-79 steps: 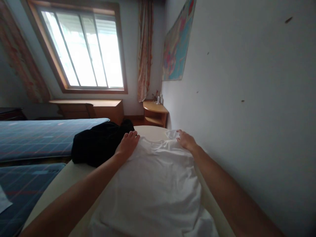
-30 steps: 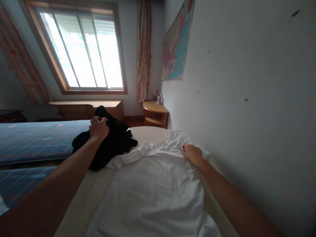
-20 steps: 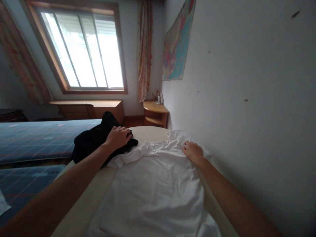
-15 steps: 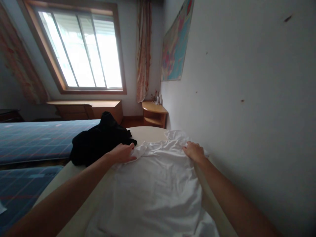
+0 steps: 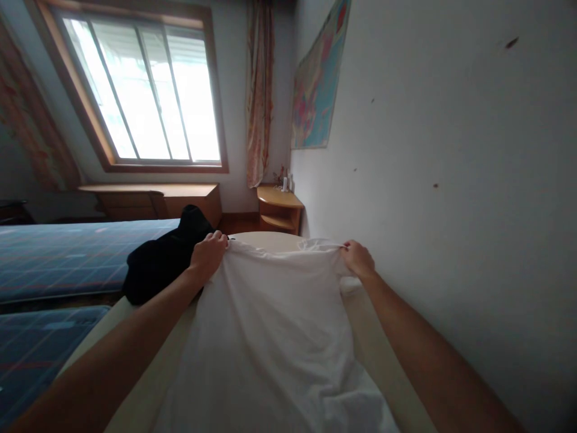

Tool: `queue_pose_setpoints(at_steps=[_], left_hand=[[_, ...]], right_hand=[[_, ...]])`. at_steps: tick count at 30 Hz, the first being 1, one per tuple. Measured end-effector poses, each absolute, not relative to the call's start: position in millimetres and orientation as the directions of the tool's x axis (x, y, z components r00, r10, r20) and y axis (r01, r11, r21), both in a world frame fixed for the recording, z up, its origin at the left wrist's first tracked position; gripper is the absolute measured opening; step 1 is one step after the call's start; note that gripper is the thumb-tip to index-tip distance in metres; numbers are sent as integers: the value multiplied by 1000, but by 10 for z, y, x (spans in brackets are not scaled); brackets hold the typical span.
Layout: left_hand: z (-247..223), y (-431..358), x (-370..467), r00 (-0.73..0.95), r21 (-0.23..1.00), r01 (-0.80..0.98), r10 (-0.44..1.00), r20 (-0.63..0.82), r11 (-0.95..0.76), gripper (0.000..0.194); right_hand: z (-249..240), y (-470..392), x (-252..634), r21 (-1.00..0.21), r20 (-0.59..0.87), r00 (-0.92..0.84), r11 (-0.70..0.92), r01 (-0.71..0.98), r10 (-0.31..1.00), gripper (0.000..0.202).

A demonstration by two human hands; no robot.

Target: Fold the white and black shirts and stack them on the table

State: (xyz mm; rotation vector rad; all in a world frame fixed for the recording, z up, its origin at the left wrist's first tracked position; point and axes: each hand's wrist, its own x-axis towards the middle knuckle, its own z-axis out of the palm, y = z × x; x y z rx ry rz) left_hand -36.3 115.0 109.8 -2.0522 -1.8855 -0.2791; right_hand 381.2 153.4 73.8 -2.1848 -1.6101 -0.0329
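Observation:
A white T-shirt [image 5: 279, 325] stretches toward me over a cream-coloured table [image 5: 256, 239], its far edge lifted between my hands. My left hand [image 5: 210, 252] is closed on the shirt's far left corner, in front of a heap of black cloth [image 5: 157, 267]. At the far right corner, my right hand [image 5: 358, 258] pinches the fabric between thumb and fingers. The cloth hangs fairly taut between the two hands, with creases lower down on the right. The shirt's near end runs out of the bottom of the view.
Blue checked mattresses [image 5: 67, 255] lie to the left of the table. A white wall [image 5: 451, 252] rises close on the right, with a map [image 5: 318, 90] on it. Beyond the table stand a small wooden corner shelf [image 5: 279, 198] and a low wooden desk [image 5: 189, 195] under the window [image 5: 148, 90].
Both hands have closed on the white T-shirt and raised its far edge, pulling it tauter. My left hand moved left and up; the neckline that showed before is now hidden.

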Motion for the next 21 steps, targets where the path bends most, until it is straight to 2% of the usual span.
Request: queue_pose_setpoints(at_steps=[6, 10, 13, 14, 17, 21], left_hand=[[788, 1034, -95, 180, -175, 978, 898, 402, -118, 45], [524, 759, 223, 303, -72, 952, 893, 331, -296, 46], [341, 437, 448, 368, -19, 926, 889, 272, -377, 35], [286, 317, 505, 419, 57, 893, 871, 256, -446, 35], [150, -2, 594, 565, 188, 781, 802, 192, -595, 47], [63, -152, 541, 561, 211, 794, 821, 106, -570, 60]], right_hand=[[684, 1710, 3675, -471, 350, 231, -42, 881, 908, 46], [585, 1594, 3551, -473, 390, 159, 50, 879, 907, 49], [520, 1387, 3448, -447, 390, 123, 71, 892, 912, 40], [503, 1300, 3417, -440, 385, 116, 72, 895, 916, 36], [496, 1019, 3361, -367, 317, 102, 23, 930, 943, 28], [589, 747, 3398, -113, 109, 138, -126, 986, 984, 28]])
